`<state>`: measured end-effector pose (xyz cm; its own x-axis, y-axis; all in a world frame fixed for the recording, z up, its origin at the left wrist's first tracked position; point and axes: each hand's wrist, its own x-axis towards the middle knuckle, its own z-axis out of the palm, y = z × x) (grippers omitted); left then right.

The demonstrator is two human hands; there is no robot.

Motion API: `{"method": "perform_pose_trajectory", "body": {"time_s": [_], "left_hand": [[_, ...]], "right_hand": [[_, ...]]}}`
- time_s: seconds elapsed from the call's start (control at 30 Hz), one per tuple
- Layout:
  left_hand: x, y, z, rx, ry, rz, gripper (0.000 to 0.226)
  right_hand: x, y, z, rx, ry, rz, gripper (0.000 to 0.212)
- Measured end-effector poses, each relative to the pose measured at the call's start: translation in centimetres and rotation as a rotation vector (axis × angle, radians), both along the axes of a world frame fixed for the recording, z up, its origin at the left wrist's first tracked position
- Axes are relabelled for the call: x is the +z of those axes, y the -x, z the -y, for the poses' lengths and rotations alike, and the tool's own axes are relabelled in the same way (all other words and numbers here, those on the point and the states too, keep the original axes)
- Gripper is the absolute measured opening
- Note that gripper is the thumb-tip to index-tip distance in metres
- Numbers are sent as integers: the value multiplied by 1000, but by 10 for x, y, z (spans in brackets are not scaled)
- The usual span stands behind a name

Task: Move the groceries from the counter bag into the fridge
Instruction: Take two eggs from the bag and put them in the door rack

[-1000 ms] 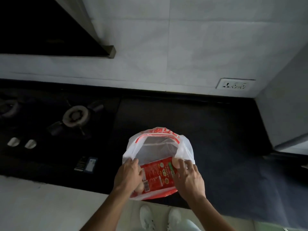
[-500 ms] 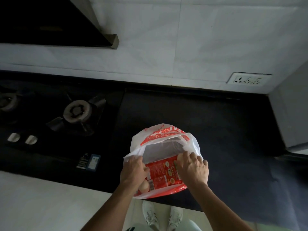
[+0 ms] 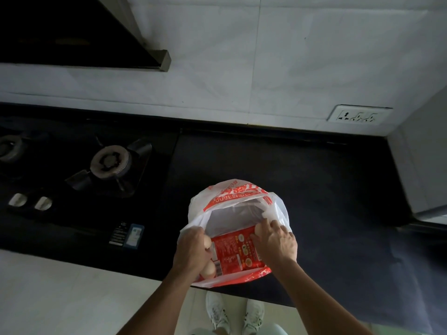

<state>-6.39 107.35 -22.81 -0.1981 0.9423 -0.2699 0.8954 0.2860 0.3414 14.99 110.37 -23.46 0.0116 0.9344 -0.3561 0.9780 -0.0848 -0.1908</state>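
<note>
Nearest, I saw white shoes (image 3: 233,315) below the counter's (image 3: 302,170) front edge. Both hands were inside the white-and-red bag (image 3: 232,193). The left hand (image 3: 193,252) curled its fingers round the left side of the red egg pack (image 3: 233,252), and the right hand (image 3: 275,243) gripped its right end. The bag sat at the counter's front edge, with bare worktop behind and to the right. A burner (image 3: 110,162) lay left. A grey panel (image 3: 425,165), possibly the fridge, walled the far right beside the wall socket (image 3: 358,116).
</note>
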Motion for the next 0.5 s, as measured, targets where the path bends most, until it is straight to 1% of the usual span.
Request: {"method": "perform_pose_trajectory", "body": {"time_s": [0.07, 0.17, 0.23, 0.3, 0.4, 0.5], "left_hand": [[1, 0, 0, -14, -9, -7, 36], [1, -1, -2, -89, -12, -66, 32], [2, -2, -1, -124, -16, -94, 35], [5, -5, 0, -121, -49, -61, 36], [16, -12, 0, -61, -74, 119, 35], [33, -18, -4, 77, -19, 419, 36]], "right_hand": [[2, 0, 1, -9, -4, -6, 54], [6, 0, 4, -10, -28, -23, 50], [7, -1, 6, -14, -44, -45, 49], [6, -2, 7, -29, -48, -81, 48], [9, -3, 5, -80, -4, -221, 42], [25, -3, 1, -257, 75, -531, 27]]}}
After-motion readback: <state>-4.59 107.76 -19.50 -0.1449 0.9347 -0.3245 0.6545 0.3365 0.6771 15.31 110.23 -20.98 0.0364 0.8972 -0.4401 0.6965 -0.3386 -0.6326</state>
